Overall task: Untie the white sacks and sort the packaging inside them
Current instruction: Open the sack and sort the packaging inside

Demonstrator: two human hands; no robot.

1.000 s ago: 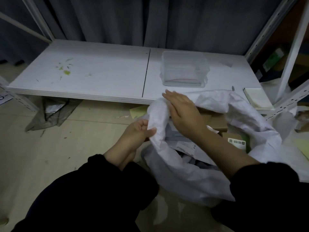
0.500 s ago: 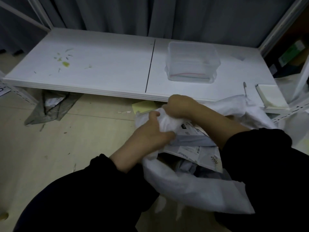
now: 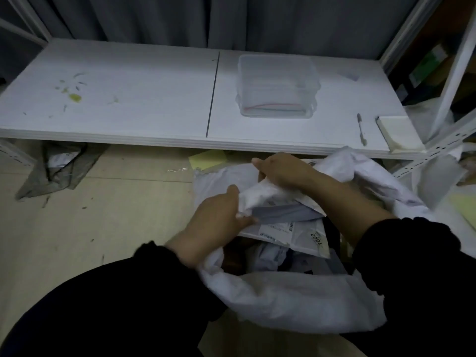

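- Two hands on one bunched white fold at the mouth of the white sack [image 3: 296, 300]: left hand [image 3: 219, 215] pinches its near end, right hand [image 3: 280, 168] clenches the far end.
- Sack sits open on the floor, at the shelf board's [image 3: 128, 99] front edge, right half.
- Grey mailer [image 3: 288, 215] and labelled white mailer [image 3: 296, 234] inside.
- Clear box [image 3: 277, 86], pen [image 3: 361, 126] on the board's right half.

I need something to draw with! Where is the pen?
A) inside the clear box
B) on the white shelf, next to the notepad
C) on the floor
B: the pen lies on the white shelf, just left of the notepad, outside the clear box.
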